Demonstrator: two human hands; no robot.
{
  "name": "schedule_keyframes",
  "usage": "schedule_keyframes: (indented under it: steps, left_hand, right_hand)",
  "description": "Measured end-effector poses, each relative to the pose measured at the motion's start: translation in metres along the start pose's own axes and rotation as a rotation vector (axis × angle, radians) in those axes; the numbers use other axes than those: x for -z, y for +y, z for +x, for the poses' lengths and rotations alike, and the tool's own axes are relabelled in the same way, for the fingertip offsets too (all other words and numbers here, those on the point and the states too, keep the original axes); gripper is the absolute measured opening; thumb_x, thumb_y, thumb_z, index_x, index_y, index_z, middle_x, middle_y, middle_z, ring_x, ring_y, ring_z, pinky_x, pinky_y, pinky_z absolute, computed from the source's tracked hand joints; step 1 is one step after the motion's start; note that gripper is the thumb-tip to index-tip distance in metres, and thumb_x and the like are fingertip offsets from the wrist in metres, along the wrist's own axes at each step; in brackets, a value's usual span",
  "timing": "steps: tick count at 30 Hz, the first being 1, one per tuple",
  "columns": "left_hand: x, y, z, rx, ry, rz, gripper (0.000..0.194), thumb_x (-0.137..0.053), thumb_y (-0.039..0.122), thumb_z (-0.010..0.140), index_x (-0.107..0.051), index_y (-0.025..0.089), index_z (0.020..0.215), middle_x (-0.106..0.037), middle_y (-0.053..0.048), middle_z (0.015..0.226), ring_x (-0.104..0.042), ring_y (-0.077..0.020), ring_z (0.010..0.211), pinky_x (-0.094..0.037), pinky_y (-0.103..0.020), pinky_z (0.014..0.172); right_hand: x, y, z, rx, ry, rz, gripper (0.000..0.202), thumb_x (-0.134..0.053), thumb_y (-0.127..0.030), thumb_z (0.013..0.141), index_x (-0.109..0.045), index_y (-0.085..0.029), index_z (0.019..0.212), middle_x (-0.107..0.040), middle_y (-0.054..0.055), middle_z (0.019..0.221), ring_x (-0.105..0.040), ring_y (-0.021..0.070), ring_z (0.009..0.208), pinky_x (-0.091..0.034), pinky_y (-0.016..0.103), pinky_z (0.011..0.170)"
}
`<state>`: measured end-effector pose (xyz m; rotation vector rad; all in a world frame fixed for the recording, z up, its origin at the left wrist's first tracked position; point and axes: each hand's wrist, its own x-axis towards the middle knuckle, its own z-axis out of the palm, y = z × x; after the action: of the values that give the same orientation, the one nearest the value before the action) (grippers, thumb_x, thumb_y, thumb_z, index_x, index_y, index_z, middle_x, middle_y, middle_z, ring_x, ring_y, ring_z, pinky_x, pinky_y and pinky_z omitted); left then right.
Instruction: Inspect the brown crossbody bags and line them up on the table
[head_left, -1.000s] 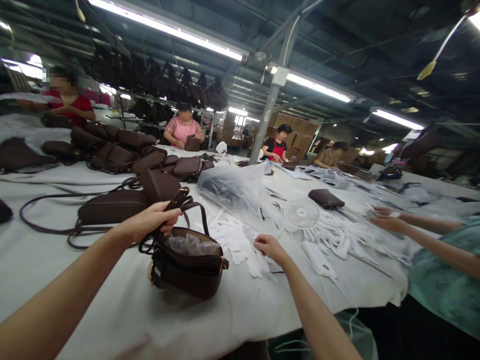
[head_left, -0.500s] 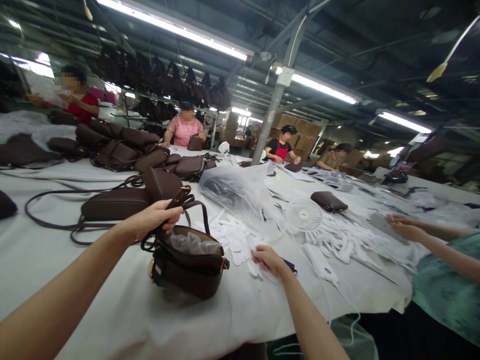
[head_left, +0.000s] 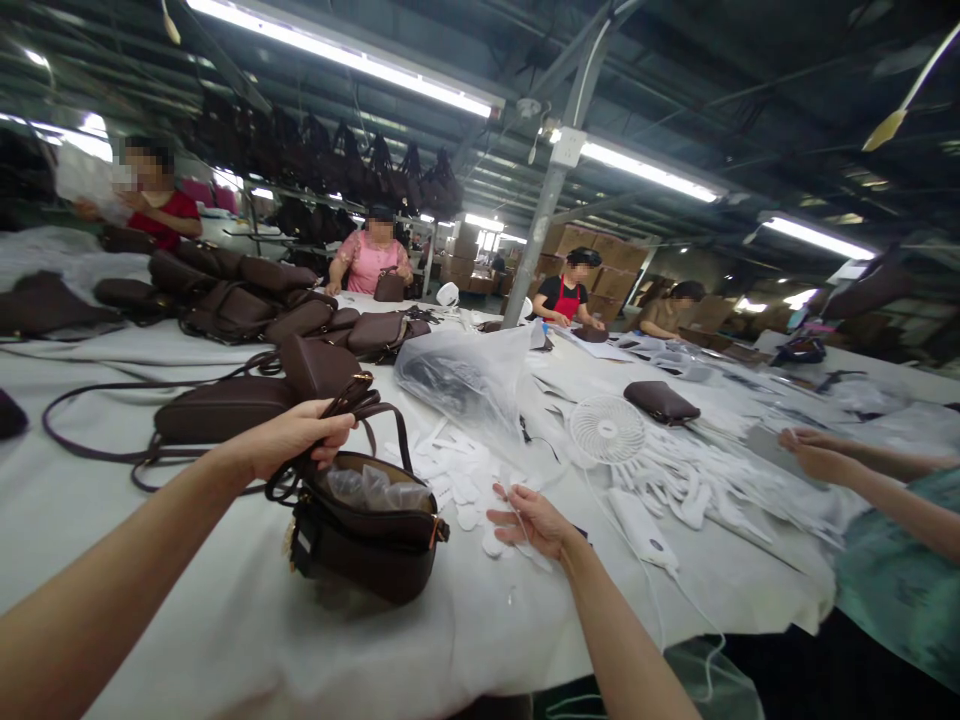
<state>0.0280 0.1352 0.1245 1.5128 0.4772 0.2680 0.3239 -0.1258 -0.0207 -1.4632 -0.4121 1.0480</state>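
My left hand (head_left: 319, 435) is closed around the bunched straps of a dark brown bag (head_left: 367, 555). That bag stands unzipped and upright at the table's near side, with clear crumpled plastic (head_left: 379, 488) inside. To its right, my right hand (head_left: 529, 520) has its fingers spread over a scatter of white paper pieces (head_left: 457, 470). A thin pale piece shows by its palm; whether the hand touches it is unclear. Another brown bag (head_left: 229, 408) with a long strap lies behind my left forearm.
A pile of brown bags (head_left: 232, 305) fills the back left. A clear plastic bag (head_left: 469, 375) lies mid-table, near a white fan (head_left: 607, 430) with a cable. Brown pouch (head_left: 661, 401) sits behind it. At right, a co-worker's hands (head_left: 821, 455) reach over the table; other people work beyond.
The fingers of my right hand have spread apart from a closer pinch. My left hand and the bag it holds have shifted slightly left.
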Motion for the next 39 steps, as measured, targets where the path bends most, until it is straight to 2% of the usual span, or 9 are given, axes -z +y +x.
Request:
schedule_keyframes:
  steps: [5,10,13,17,21,27,30,35,39]
  left_hand:
    - [-0.002,-0.001,0.003,-0.079,-0.032,0.070,0.036,-0.067,0.042,0.072,-0.038,0.021,0.070,-0.036,0.010,0.054,-0.033,-0.0061,0.044,-0.034,-0.021,0.044]
    - [-0.002,0.006,0.002,-0.128,-0.050,0.071,0.034,-0.066,0.041,0.069,-0.038,0.021,0.073,-0.036,0.011,0.053,-0.031,-0.0055,0.042,-0.034,-0.020,0.043]
    - [-0.001,0.008,-0.001,-0.180,-0.040,0.033,0.031,-0.065,0.040,0.070,-0.042,0.020,0.078,-0.035,0.012,0.052,-0.031,-0.0055,0.042,-0.032,-0.019,0.042]
    - [0.005,0.007,-0.001,-0.221,-0.063,-0.013,0.025,-0.062,0.035,0.071,-0.043,0.020,0.078,-0.036,0.011,0.050,-0.032,-0.0055,0.040,-0.029,-0.018,0.040]
    - [0.013,0.003,0.001,-0.239,-0.055,-0.075,0.026,-0.062,0.034,0.071,-0.040,0.021,0.075,-0.039,0.011,0.050,-0.034,-0.0057,0.040,-0.032,-0.019,0.040]
    - [0.018,-0.002,0.005,-0.229,-0.053,-0.179,0.030,-0.065,0.034,0.071,-0.039,0.021,0.074,-0.037,0.012,0.051,-0.031,-0.0041,0.038,-0.028,-0.018,0.039]
    - [0.019,-0.005,0.010,-0.235,-0.066,-0.199,0.032,-0.066,0.036,0.070,-0.038,0.021,0.074,-0.036,0.012,0.051,-0.030,-0.0039,0.038,-0.026,-0.018,0.039]
    - [0.022,-0.004,0.013,-0.248,-0.075,-0.199,0.036,-0.068,0.041,0.069,-0.039,0.022,0.076,-0.037,0.012,0.051,-0.030,-0.0045,0.039,-0.027,-0.019,0.039]
    - [0.019,0.001,0.010,-0.270,-0.068,-0.136,0.033,-0.065,0.041,0.072,-0.039,0.022,0.078,-0.036,0.012,0.052,-0.030,-0.0055,0.040,-0.028,-0.020,0.040]
  right_hand:
    - [-0.040,-0.049,-0.028,0.239,0.079,-0.127,0.033,-0.075,-0.046,0.070,-0.059,-0.017,0.073,-0.063,0.000,0.072,-0.061,0.0101,0.060,-0.043,0.019,0.050]
    - [-0.141,-0.096,-0.074,0.373,-0.227,-0.304,0.034,-0.065,-0.049,0.076,-0.055,-0.017,0.070,-0.062,-0.003,0.059,-0.039,0.0030,0.034,-0.025,0.018,0.035]
    - [-0.194,-0.101,-0.076,0.390,-0.181,-0.328,0.032,-0.064,-0.046,0.073,-0.051,-0.018,0.064,-0.057,-0.005,0.050,-0.035,0.0030,0.030,-0.023,0.017,0.032]
    - [-0.232,-0.092,-0.058,0.312,-0.092,-0.265,0.026,-0.068,-0.040,0.066,-0.054,-0.018,0.069,-0.061,-0.003,0.057,-0.048,0.0070,0.036,-0.034,0.018,0.035]
    - [-0.248,-0.086,-0.048,0.373,-0.135,-0.200,0.036,-0.074,-0.045,0.063,-0.064,-0.017,0.084,-0.051,-0.007,0.052,-0.045,0.0068,0.039,-0.033,0.017,0.036]
    - [-0.253,-0.090,-0.050,0.335,-0.154,-0.056,0.066,-0.078,-0.063,0.057,-0.071,-0.014,0.101,-0.027,-0.012,0.051,-0.016,0.0010,0.040,-0.011,0.015,0.036]
    - [-0.248,-0.088,-0.048,0.347,-0.127,-0.045,0.071,-0.081,-0.060,0.054,-0.071,-0.014,0.107,-0.033,-0.011,0.051,-0.019,0.0012,0.041,-0.011,0.016,0.038]
    - [-0.236,-0.080,-0.041,0.472,0.038,-0.145,0.065,-0.080,-0.051,0.057,-0.070,-0.012,0.108,-0.062,0.000,0.057,-0.041,0.0065,0.042,-0.028,0.020,0.040]
    - [-0.235,-0.078,-0.037,0.514,0.150,-0.159,0.052,-0.077,-0.048,0.060,-0.070,-0.014,0.099,-0.069,0.005,0.070,-0.056,0.0125,0.052,-0.037,0.021,0.043]
